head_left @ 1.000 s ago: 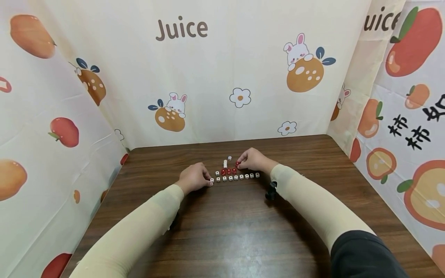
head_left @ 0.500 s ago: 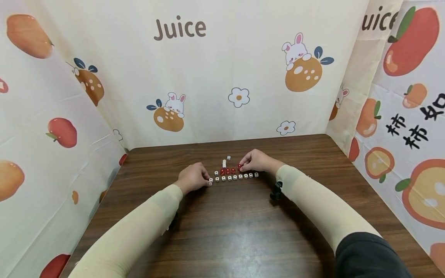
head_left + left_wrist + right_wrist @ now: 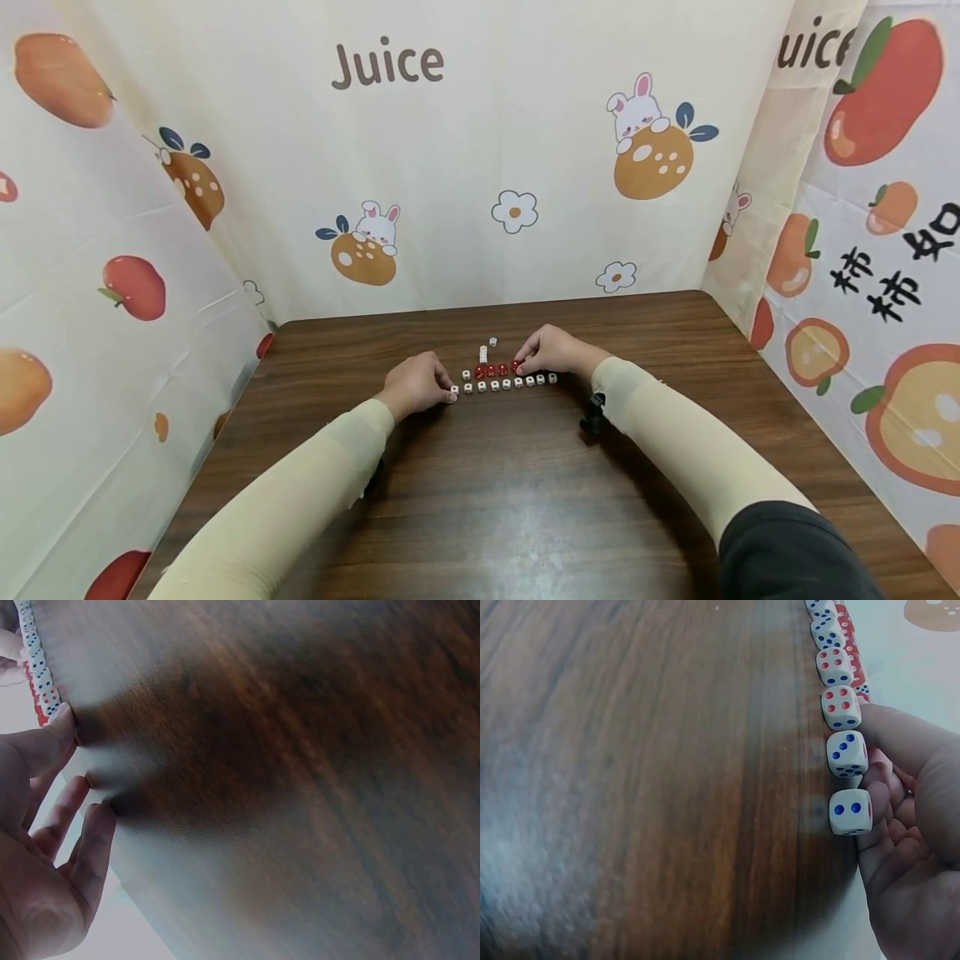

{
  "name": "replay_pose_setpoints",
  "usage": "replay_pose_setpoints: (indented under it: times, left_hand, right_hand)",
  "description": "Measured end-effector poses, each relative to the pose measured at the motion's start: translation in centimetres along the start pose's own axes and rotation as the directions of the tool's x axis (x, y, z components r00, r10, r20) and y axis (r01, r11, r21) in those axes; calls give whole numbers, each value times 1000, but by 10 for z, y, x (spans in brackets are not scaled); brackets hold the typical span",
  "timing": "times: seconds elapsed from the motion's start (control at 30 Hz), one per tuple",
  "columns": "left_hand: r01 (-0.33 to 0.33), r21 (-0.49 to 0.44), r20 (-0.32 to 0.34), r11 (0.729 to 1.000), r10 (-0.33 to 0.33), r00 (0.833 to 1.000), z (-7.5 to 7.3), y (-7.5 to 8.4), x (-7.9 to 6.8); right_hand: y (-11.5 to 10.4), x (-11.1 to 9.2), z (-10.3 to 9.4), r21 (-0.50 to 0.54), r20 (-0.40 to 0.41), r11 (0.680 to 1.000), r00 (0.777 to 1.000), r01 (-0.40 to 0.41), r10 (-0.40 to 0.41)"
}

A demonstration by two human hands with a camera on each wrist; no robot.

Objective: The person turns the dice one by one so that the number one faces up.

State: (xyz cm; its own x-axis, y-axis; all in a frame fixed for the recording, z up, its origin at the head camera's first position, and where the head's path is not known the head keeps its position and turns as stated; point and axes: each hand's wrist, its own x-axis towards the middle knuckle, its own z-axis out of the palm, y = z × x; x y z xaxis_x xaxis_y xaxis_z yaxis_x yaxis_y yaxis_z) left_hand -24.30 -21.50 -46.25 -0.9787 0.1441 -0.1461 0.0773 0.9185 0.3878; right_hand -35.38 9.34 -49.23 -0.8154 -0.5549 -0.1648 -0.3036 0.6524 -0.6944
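Note:
At the left end of a front row of white dice (image 3: 495,386), my left hand (image 3: 416,385) holds the end white die (image 3: 454,389) with thumb and finger. The left wrist view shows the thumb tip against the row's end and the other fingers spread near the table. My right hand (image 3: 553,350) pinches a red die (image 3: 516,366) at the right end of a short red row (image 3: 491,370), just behind the white row. From the right wrist, the thumb and fingers reach behind the near white dice (image 3: 847,754), and the held die is mostly hidden.
A single white die (image 3: 466,375) sits left of the red row. Behind it stand white dice (image 3: 483,354) in a short line, with another white die (image 3: 492,342) farther back. The brown wooden table (image 3: 480,492) meets a printed curtain (image 3: 450,167) at its back edge.
My right hand first shifted slightly right with the red die, then brought it down toward the end of the red row. My left hand stays at the end white die.

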Motion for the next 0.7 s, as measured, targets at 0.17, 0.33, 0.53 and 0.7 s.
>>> replay_pose_setpoints:
  times: [0.17, 0.33, 0.53, 0.7]
  left_hand:
    - [1, -2, -2, 1000, -1, 1000, 1, -1, 0]
    - [2, 3, -2, 1000, -2, 1000, 2, 0, 1]
    - [3, 4, -1, 1000, -3, 1000, 2, -1, 2]
    - [3, 0, -3, 1000, -3, 1000, 2, 0, 1]
  right_hand:
    - [1, 1, 1, -13, 1, 1000, 1000, 8, -8]
    - [1, 0, 1, 3, 6, 1000, 1000, 8, -8]
    - [2, 0, 2, 7, 4, 1000, 1000, 10, -10]
    - [1, -1, 3, 5, -1, 1000, 1000, 11, -11]
